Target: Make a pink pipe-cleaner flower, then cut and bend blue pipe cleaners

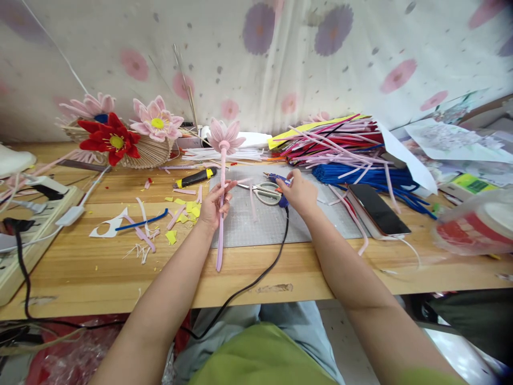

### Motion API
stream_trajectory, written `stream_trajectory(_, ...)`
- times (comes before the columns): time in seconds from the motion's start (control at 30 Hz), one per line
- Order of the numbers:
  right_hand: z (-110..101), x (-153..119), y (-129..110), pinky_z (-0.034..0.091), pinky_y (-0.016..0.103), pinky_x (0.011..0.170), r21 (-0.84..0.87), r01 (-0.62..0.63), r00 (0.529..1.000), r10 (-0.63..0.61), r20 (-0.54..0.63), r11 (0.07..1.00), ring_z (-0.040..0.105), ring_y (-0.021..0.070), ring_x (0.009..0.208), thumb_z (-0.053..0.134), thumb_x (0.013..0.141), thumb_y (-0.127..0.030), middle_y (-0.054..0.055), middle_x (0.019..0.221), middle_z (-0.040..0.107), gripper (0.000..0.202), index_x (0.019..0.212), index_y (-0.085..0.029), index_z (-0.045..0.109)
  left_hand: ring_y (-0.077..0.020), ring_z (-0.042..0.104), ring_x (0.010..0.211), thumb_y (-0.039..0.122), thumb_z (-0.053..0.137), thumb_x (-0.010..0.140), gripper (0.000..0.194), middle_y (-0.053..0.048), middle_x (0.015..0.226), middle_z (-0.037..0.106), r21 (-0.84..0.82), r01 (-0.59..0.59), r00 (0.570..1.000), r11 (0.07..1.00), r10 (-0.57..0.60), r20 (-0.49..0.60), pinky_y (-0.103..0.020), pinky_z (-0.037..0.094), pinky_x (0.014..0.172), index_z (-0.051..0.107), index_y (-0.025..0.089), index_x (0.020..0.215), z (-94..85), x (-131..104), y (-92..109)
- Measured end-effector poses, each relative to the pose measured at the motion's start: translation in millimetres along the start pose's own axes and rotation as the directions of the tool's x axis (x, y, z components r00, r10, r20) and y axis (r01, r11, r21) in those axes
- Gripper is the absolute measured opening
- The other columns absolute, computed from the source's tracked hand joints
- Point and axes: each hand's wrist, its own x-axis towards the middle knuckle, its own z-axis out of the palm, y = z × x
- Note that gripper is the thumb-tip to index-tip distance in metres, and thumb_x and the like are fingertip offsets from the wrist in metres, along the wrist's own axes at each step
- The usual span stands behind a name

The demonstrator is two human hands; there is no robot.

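Observation:
My left hand point(216, 206) is closed round the pink stem of a pipe-cleaner flower point(225, 136), which stands upright with its petals at the top. The lower end of the stem hangs down near the front of the cutting mat. Over the middle of the mat, my right hand point(298, 192) grips a small blue glue gun point(284, 201), its nozzle pointing left and its black cord point(276, 256) running down off the table. Scissors with pale handles point(267, 193) lie on the grey cutting mat point(248, 235), just beside the glue gun and partly covered by it.
Left lie a yellow-black utility knife point(196, 177), yellow scraps point(182, 216) and a power strip point(48, 224). Finished flowers, one red point(114, 140), rest in a woven basket point(150, 154). Pink and blue pipe cleaners point(360, 174) pile up behind; a phone point(379, 208) lies right.

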Motion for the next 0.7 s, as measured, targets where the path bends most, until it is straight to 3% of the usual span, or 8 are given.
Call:
stream_trajectory(0.13,9.5,7.8,16.2,0.040,0.039,0.066,-0.044,-0.070,0.993,0.074,0.087,0.997,0.060,0.0327,0.080,0.060,0.064,-0.060,0.017,0.077,0.064,0.062,0.102,-0.012,0.050,0.0000,0.037,0.046,0.017,0.063,0.068,0.015,-0.004,0.091,0.064,0.037,-0.024,1.000,0.999,0.025,-0.013,-0.008,0.019,0.027,0.060,0.016,0.083,1.7,-0.9,1.4)
stream_trajectory(0.3,15.9,10.2,22.7,0.041,0.038,0.066,0.033,-0.079,0.991,0.075,0.110,0.996,0.060,0.0322,0.080,0.063,0.065,-0.047,0.015,0.079,0.062,0.048,0.097,-0.016,0.046,0.0009,0.031,0.041,0.023,0.072,0.062,0.022,0.005,0.064,0.050,0.070,-0.037,0.999,0.997,0.038,-0.011,-0.008,0.016,0.026,0.056,0.015,0.075,1.4,0.7,-1.5)
stream_trajectory(0.4,11.8,10.6,21.1,0.041,0.037,0.065,0.078,-0.104,0.992,0.097,0.084,0.992,0.060,0.0282,0.075,0.061,0.066,-0.041,0.010,0.078,0.061,0.040,0.095,-0.017,0.044,0.0007,0.033,0.041,0.026,0.075,0.059,0.029,0.007,0.062,0.046,0.089,-0.047,0.998,0.995,0.051,-0.042,-0.008,0.015,0.026,0.050,0.016,0.071,0.6,2.3,-4.2)
stream_trajectory(0.47,10.1,10.8,17.5,0.042,0.035,0.065,0.210,-0.132,0.991,0.127,0.038,0.969,0.059,0.0238,0.074,0.062,0.063,-0.034,0.007,0.079,0.060,0.038,0.092,-0.019,0.043,0.0003,0.038,0.044,0.030,0.076,0.058,0.032,0.005,0.068,0.051,0.112,-0.060,0.996,0.992,0.067,-0.052,-0.009,0.017,0.027,0.050,0.017,0.072,0.2,3.1,-5.8)
stream_trajectory(0.53,10.4,10.6,12.3,0.042,0.030,0.061,0.435,-0.194,0.980,0.189,0.056,0.879,0.057,0.0186,0.069,0.064,0.058,-0.027,0.004,0.081,0.059,0.039,0.090,-0.019,0.042,0.0001,0.039,0.044,0.034,0.074,0.059,0.034,0.003,0.076,0.057,0.157,-0.071,0.996,0.985,0.079,-0.045,-0.010,0.017,0.026,0.050,0.017,0.074,0.4,3.3,-6.8)
stream_trajectory(0.6,12.1,10.0,6.9,0.040,0.026,0.055,0.650,-0.294,0.956,0.214,0.201,0.701,0.054,0.0137,0.060,0.064,0.054,-0.023,0.002,0.077,0.058,0.038,0.086,-0.019,0.044,0.0001,0.037,0.041,0.038,0.072,0.062,0.033,0.002,0.075,0.059,0.214,-0.074,0.995,0.974,0.086,-0.044,-0.011,0.016,0.026,0.049,0.016,0.073,0.9,2.9,-7.2)
stream_trajectory(0.7,14.8,9.4,1.8,0.036,0.023,0.048,0.786,-0.418,0.906,0.151,0.394,0.455,0.045,0.0085,0.050,0.063,0.052,-0.022,-0.002,0.062,0.051,0.027,0.074,-0.018,0.047,-0.0005,0.035,0.039,0.035,0.070,0.064,0.030,0.002,0.067,0.057,0.275,-0.071,0.995,0.959,0.087,-0.047,-0.011,0.014,0.027,0.049,0.016,0.074,1.5,1.6,-6.6)
